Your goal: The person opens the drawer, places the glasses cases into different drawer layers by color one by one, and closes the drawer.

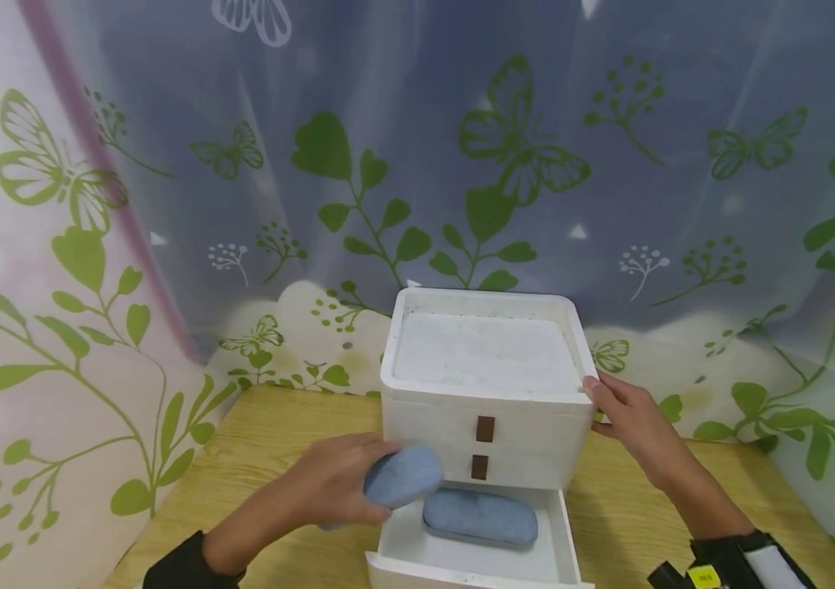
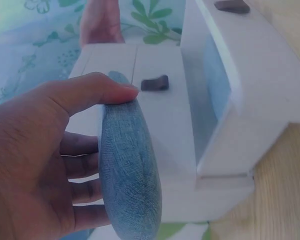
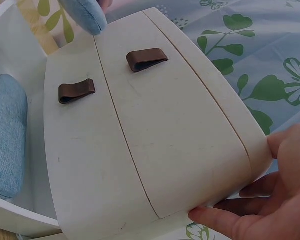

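Observation:
My left hand (image 1: 343, 478) holds a blue fabric-covered glasses case (image 1: 404, 477) in front of a small white drawer unit (image 1: 432, 425). In the left wrist view the thumb lies on one side of the case (image 2: 130, 170), the fingers on the other. A second blue glasses case (image 1: 480, 517) lies lengthwise in the pulled-out bottom drawer (image 1: 557, 540). At the unit's top right front corner, my right hand (image 1: 634, 421) grips the edge; the right wrist view has the thumb at the top rim and the fingers against the side.
Two upper drawers with brown tab handles (image 1: 486, 429) are closed. The unit's top is a shallow rimmed tray (image 1: 483, 352). It stands on a wood-grain table (image 1: 277, 425), close to a curtain (image 1: 402, 204) with leaf and butterfly prints.

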Motion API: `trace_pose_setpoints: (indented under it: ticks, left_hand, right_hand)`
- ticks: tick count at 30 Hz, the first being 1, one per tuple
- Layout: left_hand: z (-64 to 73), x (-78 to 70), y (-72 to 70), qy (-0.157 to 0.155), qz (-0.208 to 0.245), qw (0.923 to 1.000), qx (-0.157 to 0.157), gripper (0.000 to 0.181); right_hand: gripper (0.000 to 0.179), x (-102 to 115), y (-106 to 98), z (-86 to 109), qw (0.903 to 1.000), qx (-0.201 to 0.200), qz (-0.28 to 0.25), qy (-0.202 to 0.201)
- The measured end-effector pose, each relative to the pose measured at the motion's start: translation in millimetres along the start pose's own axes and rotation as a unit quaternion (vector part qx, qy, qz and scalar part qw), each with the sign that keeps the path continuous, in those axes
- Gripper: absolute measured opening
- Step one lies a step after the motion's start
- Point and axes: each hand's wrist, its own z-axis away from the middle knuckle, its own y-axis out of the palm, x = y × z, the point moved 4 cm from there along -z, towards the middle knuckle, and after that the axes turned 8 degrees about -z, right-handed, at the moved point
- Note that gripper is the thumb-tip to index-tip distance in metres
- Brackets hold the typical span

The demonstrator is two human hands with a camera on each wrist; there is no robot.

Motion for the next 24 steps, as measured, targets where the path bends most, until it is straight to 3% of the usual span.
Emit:
trace_pose_setpoints:
  ticks: [10, 18, 24]
  left_hand:
    - [-24.7, -31.1, 5.4, 0.038, -0.019, 0.9989, 0.021, 0.074]
    - [-40.7, -53.2, 20.5, 0.079, -0.040, 0.9959, 0.022, 0.070]
    - [-51.1, -68.0, 26.2, 0.100, -0.065, 0.9918, 0.048, 0.064]
  right_hand:
    - [0.074, 2, -1, 0.0, 0.9999, -0.012, 0.009, 0.003]
    - [0.073, 3, 1, 0.2, 0.9998, -0.016, 0.013, 0.005]
    - [0.074, 1, 1, -0.7, 0.9997, -0.017, 0.015, 0.012]
